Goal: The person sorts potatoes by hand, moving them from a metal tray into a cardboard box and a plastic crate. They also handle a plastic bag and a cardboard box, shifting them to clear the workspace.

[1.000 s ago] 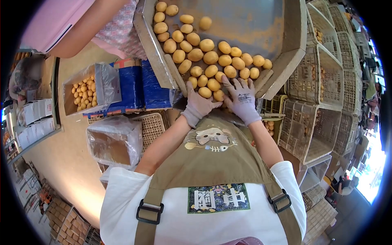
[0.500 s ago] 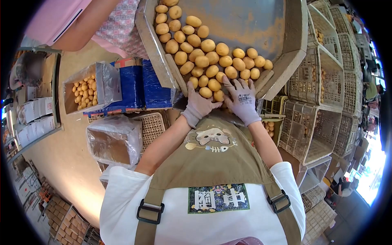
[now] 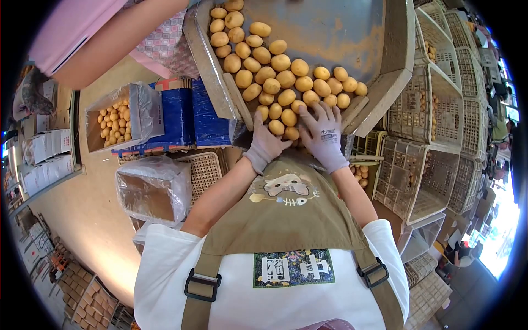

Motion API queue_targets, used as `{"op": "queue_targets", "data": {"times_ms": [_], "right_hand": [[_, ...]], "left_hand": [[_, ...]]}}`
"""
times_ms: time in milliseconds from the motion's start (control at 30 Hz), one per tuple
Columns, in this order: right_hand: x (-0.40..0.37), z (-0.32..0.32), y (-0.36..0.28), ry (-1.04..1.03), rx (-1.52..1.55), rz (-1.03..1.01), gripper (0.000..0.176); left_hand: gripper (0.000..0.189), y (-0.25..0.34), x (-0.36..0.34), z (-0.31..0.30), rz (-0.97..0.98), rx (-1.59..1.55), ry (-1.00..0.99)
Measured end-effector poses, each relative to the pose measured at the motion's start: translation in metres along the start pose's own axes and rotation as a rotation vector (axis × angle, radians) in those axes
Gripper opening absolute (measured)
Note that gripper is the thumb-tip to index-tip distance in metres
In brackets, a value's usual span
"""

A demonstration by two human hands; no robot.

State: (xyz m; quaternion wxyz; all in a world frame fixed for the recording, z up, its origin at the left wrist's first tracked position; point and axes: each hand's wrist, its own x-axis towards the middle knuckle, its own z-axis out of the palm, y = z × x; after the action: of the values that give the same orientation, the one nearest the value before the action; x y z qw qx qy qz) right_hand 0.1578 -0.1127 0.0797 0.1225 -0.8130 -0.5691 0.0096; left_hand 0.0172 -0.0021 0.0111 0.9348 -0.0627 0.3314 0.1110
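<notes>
Many yellow potatoes [image 3: 286, 80] lie in a wood-edged metal chute [image 3: 330, 27], bunched toward its narrow near mouth. My left hand [image 3: 265, 144], in a pale glove, is at the left of that mouth, fingers apart, beside the lowest potatoes. On the other side my right hand [image 3: 323, 136], gloved alike with dark print on its back, lies with fingers stretched over the chute's lip, fingertips at the nearest potatoes. Between the two hands sit a few potatoes [image 3: 290, 132]. What lies under my palms is hidden.
A lined box of potatoes [image 3: 114, 124] stands left, above a plastic-lined box [image 3: 146, 195]. Stacked plastic crates [image 3: 423, 104] rise on the right. Another person's bare arm [image 3: 121, 41] reaches in at upper left. A yellow crate [image 3: 363, 170] holds potatoes below the chute.
My right hand has shifted slightly, and the potatoes near the mouth have moved a little. The other person's arm has swung up and toward the chute.
</notes>
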Motion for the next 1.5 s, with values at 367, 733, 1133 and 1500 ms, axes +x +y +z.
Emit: {"op": "queue_targets", "data": {"times_ms": [367, 733, 1133, 1500], "right_hand": [[0.035, 0.012, 0.012, -0.127, 0.021, -0.049, 0.047], [0.048, 0.028, 0.002, -0.087, -0.031, -0.053, 0.044], [0.018, 0.015, 0.03, -0.111, -0.103, 0.036, 0.063], [0.018, 0.016, 0.03, -0.112, -0.121, 0.029, 0.065]], "left_hand": [[0.076, 0.003, -0.008, 0.014, 0.025, 0.08, 0.008], [0.079, 0.0, -0.004, 0.015, -0.067, -0.031, -0.091], [0.075, -0.002, 0.001, -0.002, 0.186, 0.474, -0.363], [0.08, -0.004, 0.008, -0.014, 0.299, 0.702, -0.367]]}}
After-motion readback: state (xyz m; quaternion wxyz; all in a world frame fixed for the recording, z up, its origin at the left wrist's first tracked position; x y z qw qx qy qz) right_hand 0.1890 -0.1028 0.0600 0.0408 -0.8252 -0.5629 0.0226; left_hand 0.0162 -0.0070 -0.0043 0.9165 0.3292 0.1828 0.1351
